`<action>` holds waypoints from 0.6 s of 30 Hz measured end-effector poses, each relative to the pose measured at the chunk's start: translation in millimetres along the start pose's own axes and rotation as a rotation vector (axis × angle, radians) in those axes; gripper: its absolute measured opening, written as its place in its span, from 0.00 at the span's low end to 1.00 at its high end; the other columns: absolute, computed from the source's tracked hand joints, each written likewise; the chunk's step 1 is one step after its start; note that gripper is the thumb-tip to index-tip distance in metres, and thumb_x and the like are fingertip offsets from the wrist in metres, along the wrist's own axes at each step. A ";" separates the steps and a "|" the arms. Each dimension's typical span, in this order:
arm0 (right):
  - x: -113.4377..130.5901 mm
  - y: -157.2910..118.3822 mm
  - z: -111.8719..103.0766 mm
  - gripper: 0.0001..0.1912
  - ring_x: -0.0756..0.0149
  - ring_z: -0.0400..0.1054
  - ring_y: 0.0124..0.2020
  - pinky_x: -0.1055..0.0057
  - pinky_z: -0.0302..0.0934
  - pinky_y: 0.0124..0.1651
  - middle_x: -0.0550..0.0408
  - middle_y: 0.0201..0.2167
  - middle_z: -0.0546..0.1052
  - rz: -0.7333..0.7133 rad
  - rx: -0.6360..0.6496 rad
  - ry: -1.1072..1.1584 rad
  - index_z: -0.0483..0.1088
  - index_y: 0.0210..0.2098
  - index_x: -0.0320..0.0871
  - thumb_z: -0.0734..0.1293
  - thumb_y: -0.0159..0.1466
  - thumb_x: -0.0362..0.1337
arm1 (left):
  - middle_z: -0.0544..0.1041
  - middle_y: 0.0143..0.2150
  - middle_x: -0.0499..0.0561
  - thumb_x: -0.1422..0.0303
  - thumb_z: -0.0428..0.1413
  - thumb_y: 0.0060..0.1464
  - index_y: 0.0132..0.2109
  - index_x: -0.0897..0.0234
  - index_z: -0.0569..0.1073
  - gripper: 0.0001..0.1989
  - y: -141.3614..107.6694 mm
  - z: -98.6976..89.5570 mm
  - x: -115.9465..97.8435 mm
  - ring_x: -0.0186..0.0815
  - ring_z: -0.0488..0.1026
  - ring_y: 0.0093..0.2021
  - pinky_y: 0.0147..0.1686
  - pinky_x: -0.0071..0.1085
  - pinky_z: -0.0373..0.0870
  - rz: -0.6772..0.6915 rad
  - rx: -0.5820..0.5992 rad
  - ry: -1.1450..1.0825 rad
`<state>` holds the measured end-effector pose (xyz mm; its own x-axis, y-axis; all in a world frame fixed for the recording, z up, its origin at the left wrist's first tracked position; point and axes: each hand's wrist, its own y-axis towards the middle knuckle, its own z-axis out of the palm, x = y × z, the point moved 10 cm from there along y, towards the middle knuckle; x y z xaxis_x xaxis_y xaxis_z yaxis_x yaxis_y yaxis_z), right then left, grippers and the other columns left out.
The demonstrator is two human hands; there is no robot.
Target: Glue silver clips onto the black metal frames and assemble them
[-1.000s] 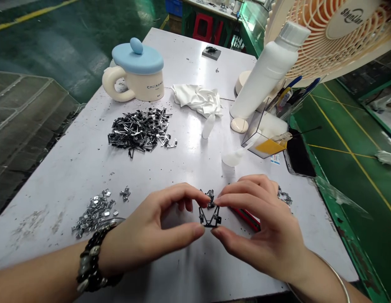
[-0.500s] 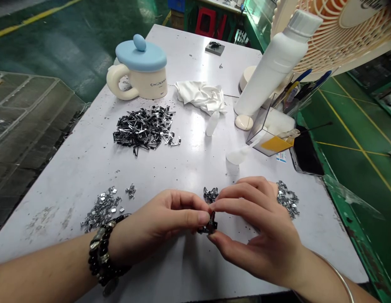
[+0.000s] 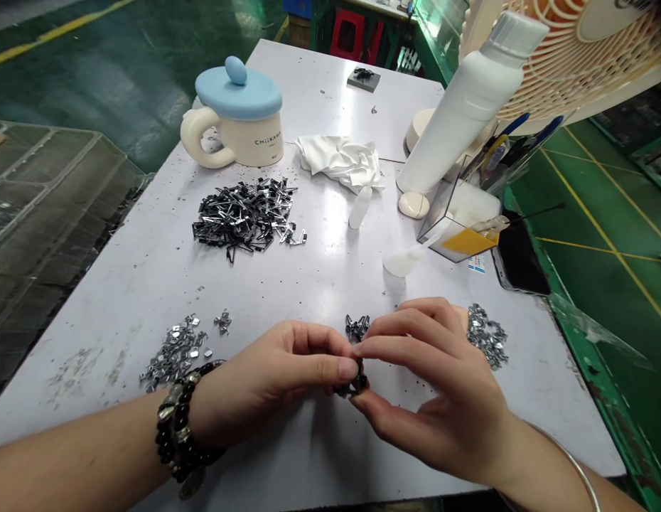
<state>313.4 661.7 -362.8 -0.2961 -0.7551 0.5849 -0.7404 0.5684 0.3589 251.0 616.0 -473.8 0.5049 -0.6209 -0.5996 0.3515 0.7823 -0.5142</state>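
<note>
Between my hands is a small dark metal part (image 3: 352, 387), mostly covered by fingers, so its exact shape is hidden. My left hand (image 3: 288, 370) pinches it between thumb and forefinger. My right hand (image 3: 434, 377) grips its other side, the thumb below and the fingertips above. Just beyond the fingertips lies a little cluster of black metal clips (image 3: 357, 326). Small silver metal pieces (image 3: 178, 348) are heaped beside my left wrist, and another silver heap (image 3: 487, 336) lies past my right hand, partly behind it.
A large pile of black clips (image 3: 248, 217) lies mid-table. Behind it stand a lidded mug (image 3: 256, 139) and a crumpled white cloth (image 3: 338, 160). To the right are small white bottles (image 3: 359, 208), a tall white bottle (image 3: 466, 107), a pen holder (image 3: 461, 220), a phone (image 3: 519, 259) and a fan (image 3: 576, 64).
The dark part has turned slightly between my fingers. Both hands keep nearly the same place and grip; my left wrist has shifted a little to the right.
</note>
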 end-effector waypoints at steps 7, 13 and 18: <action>0.9 -0.4 2.5 0.11 0.63 0.62 0.38 0.62 0.53 0.40 0.58 0.32 0.74 -0.016 0.012 -0.003 0.71 0.35 0.45 0.71 0.51 0.32 | 0.75 0.32 0.49 0.72 0.59 0.51 0.32 0.67 0.72 0.03 0.2 7.3 1.7 0.28 0.69 0.34 0.35 0.23 0.61 -0.001 0.093 -0.083; 5.8 -0.7 4.1 0.10 0.62 0.62 0.37 0.61 0.52 0.39 0.57 0.33 0.74 -0.060 -0.009 -0.038 0.72 0.35 0.44 0.71 0.52 0.35 | 0.72 0.28 0.47 0.73 0.59 0.50 0.29 0.69 0.70 0.05 -1.3 8.1 1.2 0.27 0.68 0.31 0.33 0.23 0.61 0.016 0.065 -0.163; 7.2 -2.7 -4.2 0.14 0.61 0.63 0.37 0.60 0.53 0.40 0.54 0.33 0.74 -0.115 -0.039 -0.100 0.71 0.38 0.44 0.70 0.53 0.41 | 0.71 0.27 0.47 0.72 0.60 0.48 0.28 0.68 0.70 0.06 -1.7 8.5 0.5 0.26 0.65 0.29 0.31 0.23 0.59 0.007 0.074 -0.188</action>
<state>315.8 656.1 -356.5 -0.2713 -0.8436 0.4635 -0.7496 0.4872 0.4480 257.4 614.7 -468.0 0.6430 -0.6011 -0.4746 0.4009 0.7922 -0.4601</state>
